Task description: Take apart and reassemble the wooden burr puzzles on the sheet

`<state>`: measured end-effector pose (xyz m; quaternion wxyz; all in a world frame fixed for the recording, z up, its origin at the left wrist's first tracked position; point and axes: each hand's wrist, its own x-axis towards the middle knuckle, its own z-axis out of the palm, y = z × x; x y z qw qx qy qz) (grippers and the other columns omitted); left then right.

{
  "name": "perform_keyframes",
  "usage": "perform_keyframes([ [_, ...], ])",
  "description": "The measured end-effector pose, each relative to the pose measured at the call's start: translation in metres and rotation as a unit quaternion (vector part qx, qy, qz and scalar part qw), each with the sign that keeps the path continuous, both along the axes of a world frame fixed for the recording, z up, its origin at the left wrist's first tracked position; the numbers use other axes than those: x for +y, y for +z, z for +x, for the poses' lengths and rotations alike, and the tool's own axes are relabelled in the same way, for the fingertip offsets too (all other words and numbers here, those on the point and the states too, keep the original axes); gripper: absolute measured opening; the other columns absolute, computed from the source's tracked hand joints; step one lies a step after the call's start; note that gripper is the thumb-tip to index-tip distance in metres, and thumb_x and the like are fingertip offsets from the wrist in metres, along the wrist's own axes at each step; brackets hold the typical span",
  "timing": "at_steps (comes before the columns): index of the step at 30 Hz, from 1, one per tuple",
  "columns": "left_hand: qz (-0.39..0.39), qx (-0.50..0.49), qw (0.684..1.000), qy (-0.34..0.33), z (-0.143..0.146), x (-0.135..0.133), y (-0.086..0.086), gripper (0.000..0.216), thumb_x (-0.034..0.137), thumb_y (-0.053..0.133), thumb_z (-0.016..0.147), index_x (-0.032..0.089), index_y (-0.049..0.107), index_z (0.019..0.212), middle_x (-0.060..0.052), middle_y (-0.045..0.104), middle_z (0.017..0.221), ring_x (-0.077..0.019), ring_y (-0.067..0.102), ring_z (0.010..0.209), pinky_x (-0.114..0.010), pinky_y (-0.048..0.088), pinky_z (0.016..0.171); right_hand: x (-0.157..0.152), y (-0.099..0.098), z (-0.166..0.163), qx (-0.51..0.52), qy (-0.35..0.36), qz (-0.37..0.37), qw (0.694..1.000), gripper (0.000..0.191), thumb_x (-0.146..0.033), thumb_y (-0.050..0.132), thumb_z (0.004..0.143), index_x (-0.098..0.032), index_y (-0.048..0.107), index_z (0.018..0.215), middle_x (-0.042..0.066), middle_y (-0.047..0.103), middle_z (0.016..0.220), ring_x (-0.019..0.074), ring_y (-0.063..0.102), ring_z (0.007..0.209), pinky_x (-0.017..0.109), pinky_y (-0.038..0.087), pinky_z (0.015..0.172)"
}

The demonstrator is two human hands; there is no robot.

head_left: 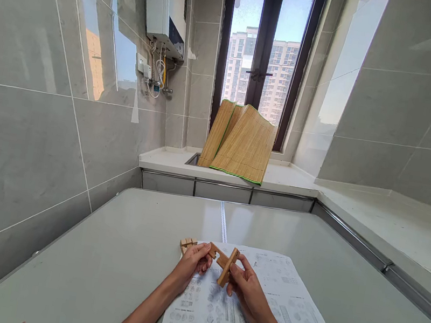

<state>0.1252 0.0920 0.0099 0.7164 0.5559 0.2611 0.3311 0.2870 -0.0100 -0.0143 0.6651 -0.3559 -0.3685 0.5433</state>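
Observation:
My left hand point(195, 261) is closed, with thumb and fingers pinching one end of a small notched wooden puzzle piece point(214, 250). Facing it, my right hand point(244, 281) grips a wooden puzzle bar point(227, 268) that stands tilted, with a shorter piece point(221, 261) crossing it and pointing left. The left piece and this short one are very close; I cannot tell whether they touch. Just beyond my left hand lies a group of small wooden blocks point(188, 243), partly hidden by the fingers. Under both hands a large printed sheet point(258, 305) shows small diagrams.
The sheet rests on a pale folding table point(79, 271) with a seam down its middle. Behind it, a white counter point(166, 160) carries a folded bamboo mat point(243, 144) leaning toward the window point(262, 54). A water heater point(166, 6) hangs on the left wall.

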Motion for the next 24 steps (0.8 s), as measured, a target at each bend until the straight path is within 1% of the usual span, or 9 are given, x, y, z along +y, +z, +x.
perform_keyframes([
  [5,-0.011,-0.006,1.000,0.015,0.001,-0.002,0.002,0.045,0.058,0.072,0.081,0.016,0.057,0.072,0.002,0.056,0.058,-0.0064,0.039,0.046,-0.020,0.022,0.043,0.000,-0.002,-0.003,-0.006,-0.007,0.005,1.000,0.050,-0.052,0.083,0.076,-0.024,0.057,0.108,-0.002,0.062,0.070,0.0138,0.055,0.063,0.023,0.044,0.050],
  [9,-0.029,-0.009,0.999,0.020,0.004,-0.002,0.000,0.047,0.060,0.074,0.078,0.016,0.057,0.073,0.002,0.058,0.060,-0.0052,0.038,0.044,-0.020,0.018,0.042,0.002,-0.003,-0.003,-0.005,-0.063,0.004,0.998,0.052,-0.051,0.086,0.073,-0.024,0.058,0.107,0.000,0.064,0.076,0.0157,0.060,0.067,0.023,0.044,0.050],
  [11,-0.031,-0.010,0.999,0.025,0.006,-0.001,-0.002,0.047,0.060,0.074,0.077,0.016,0.057,0.074,0.001,0.059,0.061,-0.0051,0.038,0.044,-0.020,0.019,0.041,0.001,-0.002,-0.002,-0.002,-0.065,0.002,0.998,0.050,-0.051,0.084,0.075,-0.023,0.059,0.108,-0.001,0.063,0.074,0.0130,0.056,0.061,0.023,0.043,0.050],
  [13,-0.033,-0.027,0.998,0.039,0.006,0.002,-0.004,0.047,0.059,0.073,0.078,0.016,0.057,0.074,0.001,0.060,0.062,-0.0050,0.039,0.044,-0.020,0.022,0.042,0.000,-0.001,0.000,0.004,-0.043,0.002,0.999,0.047,-0.051,0.081,0.079,-0.022,0.060,0.110,-0.004,0.060,0.067,0.0101,0.049,0.054,0.023,0.042,0.050],
  [16,-0.017,-0.053,0.993,0.104,0.002,0.006,-0.005,0.046,0.060,0.070,0.081,0.017,0.056,0.075,0.000,0.062,0.067,-0.0057,0.042,0.046,-0.019,0.026,0.043,-0.002,0.000,0.002,0.004,-0.042,0.001,0.999,0.046,-0.053,0.079,0.079,-0.023,0.060,0.109,-0.004,0.060,0.066,0.0105,0.046,0.052,0.024,0.042,0.051],
  [18,0.031,-0.024,0.988,0.152,-0.001,0.007,-0.005,0.046,0.062,0.067,0.083,0.017,0.055,0.075,-0.002,0.067,0.071,-0.0070,0.044,0.046,-0.021,0.028,0.043,-0.001,-0.001,0.002,-0.022,-0.084,-0.004,0.996,0.048,-0.055,0.081,0.075,-0.023,0.061,0.105,-0.001,0.065,0.073,0.0140,0.052,0.057,0.026,0.044,0.052],
  [20,0.109,0.037,0.976,0.183,-0.002,0.004,-0.006,0.045,0.061,0.061,0.088,0.019,0.054,0.074,-0.003,0.070,0.070,-0.0095,0.046,0.045,-0.024,0.033,0.047,0.002,-0.004,0.001,-0.077,-0.135,-0.019,0.988,0.050,-0.059,0.081,0.072,-0.023,0.062,0.102,0.001,0.066,0.075,0.0174,0.057,0.061,0.028,0.044,0.052],
  [22,0.206,0.103,0.953,0.197,-0.002,-0.002,-0.007,0.041,0.058,0.057,0.092,0.021,0.055,0.075,-0.003,0.070,0.068,-0.0135,0.052,0.048,-0.027,0.040,0.055,0.004,-0.009,0.000,-0.150,-0.183,-0.037,0.971,0.051,-0.060,0.079,0.072,-0.023,0.063,0.104,-0.002,0.061,0.070,0.0184,0.057,0.059,0.028,0.042,0.051],
  [24,0.309,0.161,0.914,0.209,-0.001,-0.009,-0.009,0.034,0.052,0.057,0.093,0.023,0.059,0.076,-0.002,0.068,0.067,-0.0178,0.057,0.057,-0.031,0.041,0.064,0.005,-0.014,-0.001,-0.228,-0.224,-0.053,0.946,0.052,-0.060,0.075,0.074,-0.024,0.061,0.109,-0.005,0.057,0.064,0.0180,0.056,0.054,0.028,0.041,0.052],
])
